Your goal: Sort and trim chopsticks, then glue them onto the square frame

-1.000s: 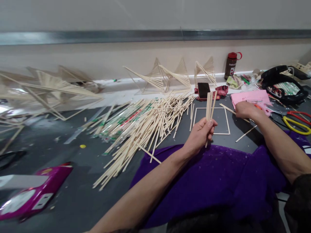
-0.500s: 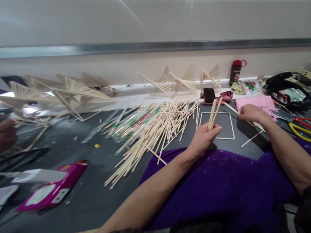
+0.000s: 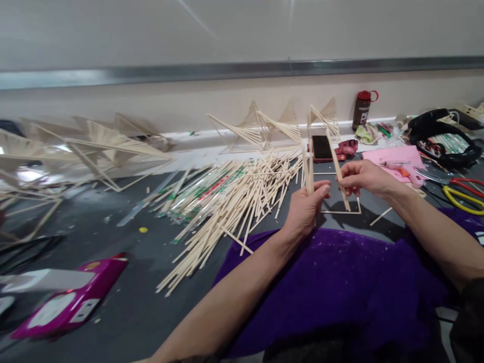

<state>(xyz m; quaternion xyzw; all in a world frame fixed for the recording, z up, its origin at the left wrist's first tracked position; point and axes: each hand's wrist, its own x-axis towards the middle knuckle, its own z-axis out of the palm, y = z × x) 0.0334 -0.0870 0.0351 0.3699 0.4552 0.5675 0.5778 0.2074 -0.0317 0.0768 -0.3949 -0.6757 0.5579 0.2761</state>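
Observation:
My left hand (image 3: 305, 205) is closed around a few upright pale wooden chopsticks (image 3: 308, 174). To its right, my right hand (image 3: 359, 177) pinches more chopsticks (image 3: 334, 159), which lean with their lower ends over a thin square stick frame (image 3: 340, 213). That frame lies flat on the dark table, partly hidden by both hands. A large loose pile of chopsticks (image 3: 242, 201) spreads to the left of my left hand. Several of them are still in clear plastic wrappers (image 3: 204, 194).
Stick models (image 3: 272, 128) stand along the wall, with larger ones (image 3: 106, 146) at left. A phone (image 3: 321, 147), a bottle (image 3: 362, 110), pink paper (image 3: 391, 155) and yellow-and-red-handled pliers (image 3: 459, 194) lie around the right. A magenta box (image 3: 71, 297) is at front left; a purple cloth (image 3: 321, 282) covers the near edge.
My right hand has moved left from beside the pink paper to above the stick frame, bringing its chopsticks upright. My left hand has shifted slightly left. The view has turned slightly.

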